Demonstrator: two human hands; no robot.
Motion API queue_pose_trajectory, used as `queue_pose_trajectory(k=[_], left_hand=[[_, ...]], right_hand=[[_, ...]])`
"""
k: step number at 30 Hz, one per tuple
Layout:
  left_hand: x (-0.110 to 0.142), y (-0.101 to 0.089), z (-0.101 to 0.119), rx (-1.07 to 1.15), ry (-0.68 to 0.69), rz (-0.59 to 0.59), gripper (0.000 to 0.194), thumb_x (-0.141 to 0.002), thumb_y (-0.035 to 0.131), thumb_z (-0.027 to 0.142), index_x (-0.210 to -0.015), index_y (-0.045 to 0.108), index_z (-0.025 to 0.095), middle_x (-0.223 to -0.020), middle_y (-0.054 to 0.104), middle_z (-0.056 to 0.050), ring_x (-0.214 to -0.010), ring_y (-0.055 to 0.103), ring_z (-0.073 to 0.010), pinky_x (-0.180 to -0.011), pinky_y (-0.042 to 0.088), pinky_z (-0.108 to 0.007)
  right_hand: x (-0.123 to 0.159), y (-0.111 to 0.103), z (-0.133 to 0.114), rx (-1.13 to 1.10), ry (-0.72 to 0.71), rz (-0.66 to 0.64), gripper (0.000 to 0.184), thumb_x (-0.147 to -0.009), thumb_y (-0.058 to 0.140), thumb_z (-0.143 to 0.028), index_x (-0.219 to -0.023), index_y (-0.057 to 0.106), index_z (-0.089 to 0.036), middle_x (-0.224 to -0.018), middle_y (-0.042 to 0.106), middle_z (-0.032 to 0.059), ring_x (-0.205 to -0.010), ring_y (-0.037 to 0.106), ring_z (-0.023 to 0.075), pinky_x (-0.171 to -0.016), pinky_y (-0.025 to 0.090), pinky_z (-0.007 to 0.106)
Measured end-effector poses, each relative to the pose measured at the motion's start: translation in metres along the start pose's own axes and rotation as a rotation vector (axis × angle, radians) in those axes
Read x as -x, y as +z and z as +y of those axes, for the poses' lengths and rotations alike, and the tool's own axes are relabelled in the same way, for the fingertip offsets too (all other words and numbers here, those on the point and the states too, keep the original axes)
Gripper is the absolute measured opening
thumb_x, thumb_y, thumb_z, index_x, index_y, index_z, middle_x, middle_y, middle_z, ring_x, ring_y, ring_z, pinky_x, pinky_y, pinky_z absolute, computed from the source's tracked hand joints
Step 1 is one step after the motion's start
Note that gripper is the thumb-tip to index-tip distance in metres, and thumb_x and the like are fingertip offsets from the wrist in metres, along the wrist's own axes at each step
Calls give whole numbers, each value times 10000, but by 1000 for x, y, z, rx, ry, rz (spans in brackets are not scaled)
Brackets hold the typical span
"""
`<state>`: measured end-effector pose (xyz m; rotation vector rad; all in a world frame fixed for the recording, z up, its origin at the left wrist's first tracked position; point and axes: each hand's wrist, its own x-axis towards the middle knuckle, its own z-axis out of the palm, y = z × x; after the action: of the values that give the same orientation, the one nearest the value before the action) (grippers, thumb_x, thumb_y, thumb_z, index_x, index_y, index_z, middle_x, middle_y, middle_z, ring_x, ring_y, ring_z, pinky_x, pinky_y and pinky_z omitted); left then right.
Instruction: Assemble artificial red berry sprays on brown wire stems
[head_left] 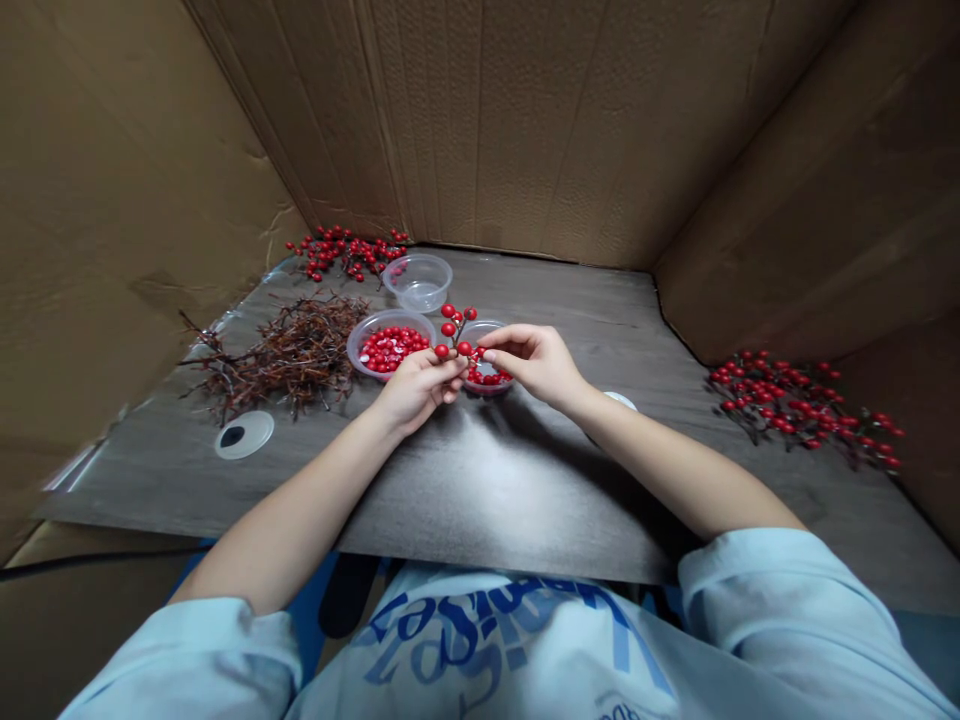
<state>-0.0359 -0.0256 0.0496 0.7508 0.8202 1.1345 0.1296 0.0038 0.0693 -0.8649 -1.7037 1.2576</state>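
A short sprig of red berries (454, 328) is held up over the bowls, near the middle of the frame. Its lower end is pinched between the thumb and fingers of the left hand (416, 392), which is closed almost fully around the stem. The right hand (534, 365) is left half open, with its fingertips (489, 355) brought in just beside the lowest berries; whether the sprig is touched by them cannot be told.

A clear plastic bowl (480, 325) containing loose red berries is partly hidden beneath the hands. Just to its left, a second clear bowl (351, 345) is filled with more berries, and a third clear bowl (417, 260) is placed farther back. A tangled heap of bare brown twigs (281, 355) is spread at the left of the dark wooden board (525, 490). Clusters of berry sprigs (345, 250) are piled at the upper left, with more berry sprigs (795, 405) at the right. A white disc (244, 435) is laid at the lower left, and the scene is enclosed by cardboard walls (525, 120).
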Motion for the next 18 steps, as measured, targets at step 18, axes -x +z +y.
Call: queue_pose_trajectory(k=[18], left_hand=[[-3, 0, -1, -31, 31, 23, 320, -462, 806, 257, -646, 595, 102, -561, 529, 13, -452, 441, -35, -368, 300, -133]], right_hand=[[1, 1, -3, 116, -71, 1, 166, -667, 651, -237, -786, 663, -122, -816, 680, 65, -759, 627, 142, -745, 498, 294]])
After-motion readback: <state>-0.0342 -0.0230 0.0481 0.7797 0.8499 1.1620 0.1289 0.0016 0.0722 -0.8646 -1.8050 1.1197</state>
